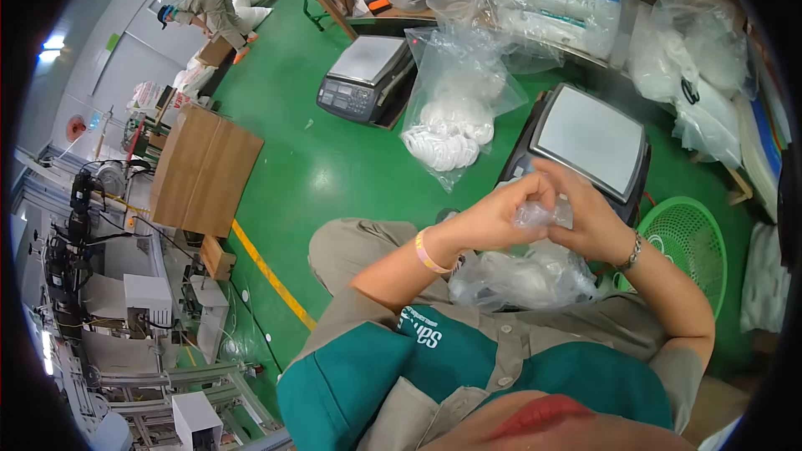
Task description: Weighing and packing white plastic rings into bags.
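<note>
A clear plastic bag holding white pieces [522,277] rests at the person's lap; bunched clear film [535,215], apparently its neck, is pinched by both the left hand [505,213] and right hand [595,219]. Just beyond sits a dark scale with a pale square plate [591,140], near a green perforated plastic basket [700,238].

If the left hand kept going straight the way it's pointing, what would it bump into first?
The left hand would probably meet the right hand, close ahead of it, with clear plastic bunched between the two. Their exact depth is hard to judge.
</note>
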The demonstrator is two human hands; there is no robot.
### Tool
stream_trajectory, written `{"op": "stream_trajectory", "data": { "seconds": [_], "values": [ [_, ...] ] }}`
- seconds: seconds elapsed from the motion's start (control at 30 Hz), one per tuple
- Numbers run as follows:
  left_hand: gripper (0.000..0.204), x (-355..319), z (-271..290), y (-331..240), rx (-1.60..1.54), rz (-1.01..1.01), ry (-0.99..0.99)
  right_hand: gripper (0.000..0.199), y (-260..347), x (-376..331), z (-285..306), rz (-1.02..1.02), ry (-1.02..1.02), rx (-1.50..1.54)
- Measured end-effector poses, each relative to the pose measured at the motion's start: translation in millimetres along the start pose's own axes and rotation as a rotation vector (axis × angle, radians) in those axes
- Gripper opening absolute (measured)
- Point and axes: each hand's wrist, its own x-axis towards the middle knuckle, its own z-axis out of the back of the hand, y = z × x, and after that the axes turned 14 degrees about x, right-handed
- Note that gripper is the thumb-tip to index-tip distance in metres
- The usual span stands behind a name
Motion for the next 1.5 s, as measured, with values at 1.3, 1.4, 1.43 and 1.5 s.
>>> {"op": "stream_trajectory", "data": {
  "seconds": [1.3, 1.4, 1.43, 1.5],
  "values": [
    [0.043, 21.8, 19.7, 55.3, 0.360, -0.240, -0.521, 0.094, -5.9, 1.3, 30.6, 0.000, 0.019, -0.028],
    [0.030, 28.6, 1.7, 36.3, -0.045, -0.258, -0.435, 0.133, -43.8, -16.5, 14.4, -0.187, 0.107, -0.035],
    [0.029, 33.4, -7.2, 23.4, -0.028, -0.329, -0.455, 0.132, -58.1, -19.8, 6.2, -0.190, 0.077, 0.109],
    [0.027, 32.9, -11.0, 36.2, -0.124, -0.365, -0.469, 0.112, -63.2, -14.1, -5.0, -0.136, 0.021, 0.196]
  ]
}}
